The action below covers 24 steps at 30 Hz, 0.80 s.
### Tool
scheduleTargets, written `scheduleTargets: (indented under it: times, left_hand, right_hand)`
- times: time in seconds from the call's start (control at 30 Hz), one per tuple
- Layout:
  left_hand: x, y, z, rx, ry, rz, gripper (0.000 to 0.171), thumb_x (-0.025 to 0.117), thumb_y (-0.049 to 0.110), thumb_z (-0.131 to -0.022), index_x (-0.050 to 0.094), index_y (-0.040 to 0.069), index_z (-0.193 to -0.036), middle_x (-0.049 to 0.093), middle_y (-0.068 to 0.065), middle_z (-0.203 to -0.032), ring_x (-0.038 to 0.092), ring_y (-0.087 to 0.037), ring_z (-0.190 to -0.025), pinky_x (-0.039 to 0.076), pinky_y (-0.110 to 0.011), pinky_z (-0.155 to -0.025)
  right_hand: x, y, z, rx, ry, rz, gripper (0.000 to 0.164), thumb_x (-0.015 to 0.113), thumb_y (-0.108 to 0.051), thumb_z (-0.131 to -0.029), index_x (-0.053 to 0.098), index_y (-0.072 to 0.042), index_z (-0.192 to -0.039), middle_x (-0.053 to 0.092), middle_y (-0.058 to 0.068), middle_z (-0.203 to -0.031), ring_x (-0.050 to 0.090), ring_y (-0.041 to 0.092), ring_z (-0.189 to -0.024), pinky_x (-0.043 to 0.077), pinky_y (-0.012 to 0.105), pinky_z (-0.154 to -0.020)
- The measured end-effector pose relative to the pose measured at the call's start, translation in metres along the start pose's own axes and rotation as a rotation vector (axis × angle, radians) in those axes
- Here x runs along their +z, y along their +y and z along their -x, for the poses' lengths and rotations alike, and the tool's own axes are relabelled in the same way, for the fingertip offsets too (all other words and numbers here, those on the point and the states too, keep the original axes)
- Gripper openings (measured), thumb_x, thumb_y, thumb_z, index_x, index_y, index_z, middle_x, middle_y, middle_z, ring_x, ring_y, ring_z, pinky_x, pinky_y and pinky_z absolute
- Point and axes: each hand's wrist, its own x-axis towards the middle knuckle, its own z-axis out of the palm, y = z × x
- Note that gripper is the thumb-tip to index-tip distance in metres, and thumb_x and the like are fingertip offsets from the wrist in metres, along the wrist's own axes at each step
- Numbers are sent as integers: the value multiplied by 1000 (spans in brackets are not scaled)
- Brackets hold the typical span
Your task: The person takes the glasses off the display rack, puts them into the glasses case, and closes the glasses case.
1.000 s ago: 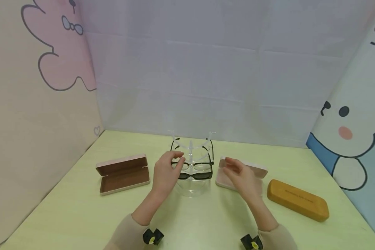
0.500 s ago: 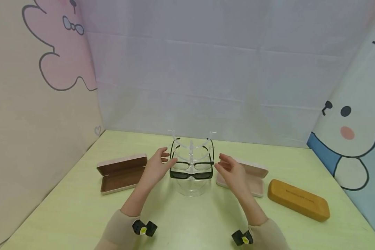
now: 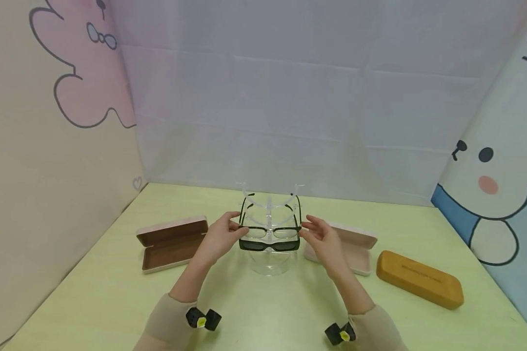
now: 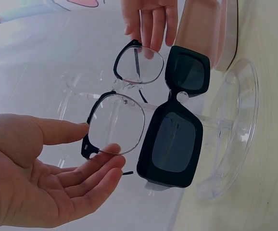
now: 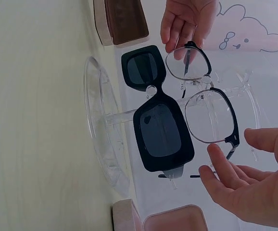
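Table (image 3: 268,312): pale yellow, runs up between both forearms, so there's room this side of the stand (image 3: 269,269).
Mustard case (image 3: 419,279): shut, sits slanted over on the right, has a line of lettering on the lid but it's way too small to read.
Sunglasses (image 3: 263,244): dark lenses, low on the clear stand, just below the glasses.
Left hand (image 3: 219,238): thumb tip meets the frame corner, fingertips right by the hinge, honestly can't tell if it's a real pinch.
Right hand (image 3: 327,243): thumb and fingers apart around the other corner, thumb clear of the frame; can't tell if a fingertip touches.
Glasses (image 3: 262,228): on the stand, black brow, clear lenses, between both hands.
Pink case (image 3: 353,240): open, just behind the right hand.
Brown case (image 3: 175,243): open, left hand near its inner end.
Back edge: meets the pale sheet (image 3: 290,122), beyond the stand.
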Motion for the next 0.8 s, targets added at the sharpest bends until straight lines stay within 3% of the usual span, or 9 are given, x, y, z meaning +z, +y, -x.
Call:
scheduleTargets:
  times: [0.17,0.43,0.67,0.8]
  left_hand:
    - [-1,0,1,16,6,6,54,61,27,-87,41,9,-135,61,-11,-107,56,-27,-104,47,-44,-82]
    - [-7,7,5,46,8,58,47,61,22,-87,47,9,-130,65,-7,-97,62,-24,-90,49,-39,-78]
    - [-12,13,11,89,14,113,33,62,17,-86,57,9,-118,65,-9,-94,65,-20,-81,51,-36,-79]
    - [-14,15,15,108,20,126,27,62,15,-86,60,8,-112,65,-8,-93,66,-16,-78,52,-34,-79]
  right_hand:
    - [0,3,-1,-15,-11,-27,48,57,-6,-88,41,0,-133,53,21,-125,61,24,-103,45,18,-88]
    - [-2,-1,1,-74,13,-17,34,59,-5,-87,56,0,-121,59,18,-117,61,1,-84,44,14,-83]
    - [-2,-10,6,-80,31,-42,29,58,-3,-87,59,4,-115,60,19,-113,60,2,-83,45,14,-80]
    - [-4,-15,10,-98,47,-52,27,59,-4,-87,60,3,-113,65,8,-100,61,4,-81,47,15,-79]
